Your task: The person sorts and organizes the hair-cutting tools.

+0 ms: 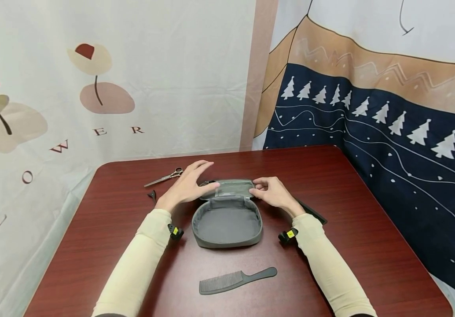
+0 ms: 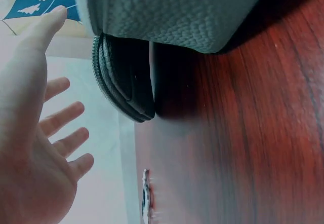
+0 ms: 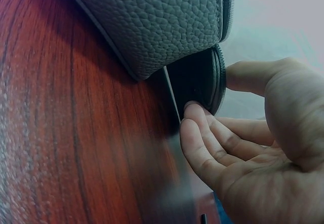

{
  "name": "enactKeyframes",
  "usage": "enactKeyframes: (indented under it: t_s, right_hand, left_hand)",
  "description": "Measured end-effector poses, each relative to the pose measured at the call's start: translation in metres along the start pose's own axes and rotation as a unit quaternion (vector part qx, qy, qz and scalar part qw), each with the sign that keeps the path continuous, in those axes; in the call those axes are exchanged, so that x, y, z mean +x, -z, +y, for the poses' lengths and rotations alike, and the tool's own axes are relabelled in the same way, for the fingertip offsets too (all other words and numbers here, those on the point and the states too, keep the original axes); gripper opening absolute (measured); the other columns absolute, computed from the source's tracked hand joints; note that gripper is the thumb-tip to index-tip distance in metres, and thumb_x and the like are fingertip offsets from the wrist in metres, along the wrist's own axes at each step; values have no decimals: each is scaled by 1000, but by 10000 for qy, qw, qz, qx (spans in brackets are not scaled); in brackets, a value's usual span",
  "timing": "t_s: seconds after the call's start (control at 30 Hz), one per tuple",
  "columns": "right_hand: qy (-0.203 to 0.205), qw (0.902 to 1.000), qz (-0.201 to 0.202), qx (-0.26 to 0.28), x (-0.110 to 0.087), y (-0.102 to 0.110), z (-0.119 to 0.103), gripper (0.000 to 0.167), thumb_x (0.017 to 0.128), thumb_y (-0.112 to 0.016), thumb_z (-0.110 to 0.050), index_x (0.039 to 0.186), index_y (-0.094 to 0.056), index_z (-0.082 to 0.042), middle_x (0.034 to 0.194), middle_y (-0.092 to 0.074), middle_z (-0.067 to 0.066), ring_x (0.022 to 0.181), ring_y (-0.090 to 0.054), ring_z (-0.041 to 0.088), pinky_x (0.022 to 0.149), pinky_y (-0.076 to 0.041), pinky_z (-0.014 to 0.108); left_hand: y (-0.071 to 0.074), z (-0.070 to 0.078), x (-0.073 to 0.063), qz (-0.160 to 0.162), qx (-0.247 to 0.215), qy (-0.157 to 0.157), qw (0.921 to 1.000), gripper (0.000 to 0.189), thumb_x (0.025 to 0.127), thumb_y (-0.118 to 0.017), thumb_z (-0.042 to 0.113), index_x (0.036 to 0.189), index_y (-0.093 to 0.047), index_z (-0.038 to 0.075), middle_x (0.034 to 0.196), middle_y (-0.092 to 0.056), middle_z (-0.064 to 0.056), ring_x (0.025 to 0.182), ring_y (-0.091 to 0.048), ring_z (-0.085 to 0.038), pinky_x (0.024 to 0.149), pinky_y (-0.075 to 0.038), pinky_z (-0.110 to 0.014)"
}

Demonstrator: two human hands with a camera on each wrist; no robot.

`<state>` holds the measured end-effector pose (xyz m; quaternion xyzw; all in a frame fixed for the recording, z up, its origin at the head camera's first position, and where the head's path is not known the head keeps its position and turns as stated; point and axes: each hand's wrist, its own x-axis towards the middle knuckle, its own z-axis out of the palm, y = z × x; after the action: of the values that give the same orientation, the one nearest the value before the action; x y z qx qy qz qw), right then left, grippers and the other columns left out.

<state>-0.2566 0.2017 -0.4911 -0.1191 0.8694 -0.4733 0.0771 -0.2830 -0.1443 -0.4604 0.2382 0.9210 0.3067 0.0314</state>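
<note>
A grey zip pouch [image 1: 227, 224] stands unzipped on the table, its inside showing a bare grey lining. Folded back toward the far side is its lid [image 1: 233, 188], which has a mesh pocket. My right hand [image 1: 274, 192] pinches the lid's right edge, thumb at the zipper side and fingertips underneath, as the right wrist view shows on the lid [image 3: 220, 82]. Beside the lid's left end is my left hand [image 1: 188, 185], its fingers spread and the thumb reaching over the lid in the head view. From the left wrist, that hand [image 2: 30, 133] appears apart from the pebbled pouch wall [image 2: 167, 11].
Nearer me lies a grey comb [image 1: 237, 281] with a handle. Scissors [image 1: 164, 178] rest at the far left. A small black object [image 1: 152, 194] is partly hidden by the left hand, and a flat dark item [image 1: 312, 212] sticks out behind the right wrist. Printed curtains hang beyond the table [image 1: 370, 246].
</note>
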Motion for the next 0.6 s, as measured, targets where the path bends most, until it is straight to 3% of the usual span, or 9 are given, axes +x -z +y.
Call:
enactKeyframes:
  t_s: [0.6]
  right_hand:
    - [29, 10000, -27, -24, -1, 0, -1, 55, 106, -79, -33, 149, -71, 0, 130, -79, 22, 118, -78, 32, 103, -64, 46]
  left_hand:
    - [13, -3, -29, 428, 640, -233, 9968, 86, 105, -77, 54, 175, -42, 20, 182, -37, -14, 174, -26, -41, 138, -25, -73]
